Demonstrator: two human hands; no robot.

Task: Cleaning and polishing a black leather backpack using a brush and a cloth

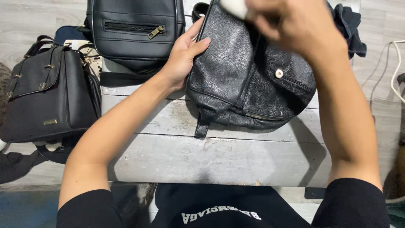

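A black pebbled-leather bag (236,76) with a round snap and a lower zipper lies on a whitewashed plank table (211,156). My left hand (183,52) grips the bag's left edge, thumb on its front. My right hand (291,25) hovers over the bag's top, blurred, fingers closed around a small white object (234,7) that shows at the frame's upper edge.
A second black bag with a zip pocket (135,29) lies at the table's back left. A black buckled backpack (46,93) stands on the floor at left. Dark cloth (350,25) sits at the back right, and white cables (396,71) run along the right floor.
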